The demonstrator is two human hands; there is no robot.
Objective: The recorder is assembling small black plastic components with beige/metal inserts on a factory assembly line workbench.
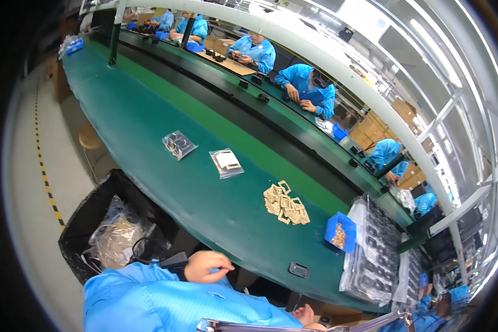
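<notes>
My left hand (209,266) is by the near edge of the green table, its fingers curled inward. Whether anything is inside them is hidden. A dark cuff or band (174,264) circles the wrist below the blue sleeve. Low in the picture, my right hand (304,315) shows only in part below the table edge, fingers bent together. A thin dark sliver (297,301) shows close to its fingertips, too small to name. On the table nearby lies a small dark rectangular frame-like part (299,269), touched by neither hand.
Tan frame-shaped pieces (286,206) lie heaped on the green table (205,205). Two clear bags of parts (179,145) lie farther left. A blue bin (340,224) holds small pieces beside plastic-covered trays (371,249). A black-lined waste bin (74,238) stands left. Co-workers sit across.
</notes>
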